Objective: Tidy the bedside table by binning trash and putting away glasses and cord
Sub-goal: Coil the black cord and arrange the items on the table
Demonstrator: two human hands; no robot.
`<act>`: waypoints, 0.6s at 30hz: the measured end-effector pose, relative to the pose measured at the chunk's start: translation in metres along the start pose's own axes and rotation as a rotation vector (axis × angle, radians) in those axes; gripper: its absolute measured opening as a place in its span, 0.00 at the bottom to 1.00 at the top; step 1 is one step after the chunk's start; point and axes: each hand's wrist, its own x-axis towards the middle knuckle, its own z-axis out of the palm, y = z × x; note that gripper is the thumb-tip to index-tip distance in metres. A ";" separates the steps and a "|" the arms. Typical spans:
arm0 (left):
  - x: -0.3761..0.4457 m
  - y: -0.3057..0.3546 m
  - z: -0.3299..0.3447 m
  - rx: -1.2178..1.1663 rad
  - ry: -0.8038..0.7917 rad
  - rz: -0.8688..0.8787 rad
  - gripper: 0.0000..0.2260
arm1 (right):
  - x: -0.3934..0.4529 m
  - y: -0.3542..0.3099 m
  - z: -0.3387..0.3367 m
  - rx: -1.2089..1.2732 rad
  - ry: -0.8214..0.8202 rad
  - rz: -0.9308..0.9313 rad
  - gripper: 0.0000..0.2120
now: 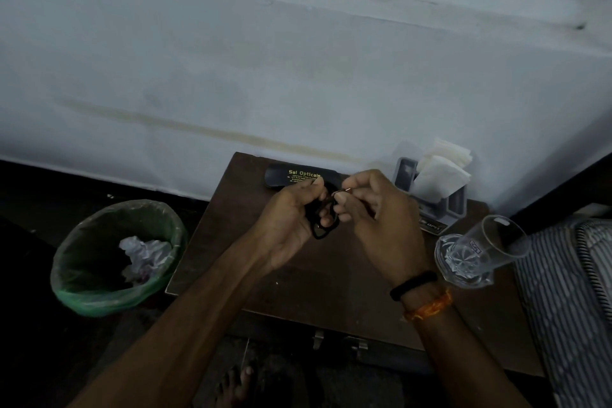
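At frame centre, cord [323,225]: our left hand [291,225] gripped the coil.
Right hand [377,212]: pinched its end; we should tuck it snugly.

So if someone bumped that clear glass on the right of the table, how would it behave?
The clear glass is probably fragile and fairly heavy, judging by its thick faceted base. It looks apt to stay upright when nudged, though its position near the table's right edge could let a hard push send it off. Its smooth wall may be slippery.
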 end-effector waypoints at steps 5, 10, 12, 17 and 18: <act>-0.001 -0.002 0.002 -0.005 0.025 0.020 0.12 | 0.000 0.005 0.008 0.118 0.029 0.125 0.06; -0.002 -0.002 -0.001 0.001 0.044 -0.003 0.11 | 0.004 0.020 0.010 0.067 0.027 0.142 0.06; -0.002 -0.001 -0.001 -0.021 0.040 -0.011 0.11 | 0.006 0.023 0.012 0.231 0.030 0.198 0.07; -0.003 0.002 0.000 -0.098 -0.027 -0.044 0.11 | 0.004 0.016 0.010 0.900 -0.156 0.470 0.14; -0.003 0.003 0.000 -0.086 -0.045 -0.043 0.10 | 0.005 0.017 0.010 0.959 -0.187 0.530 0.17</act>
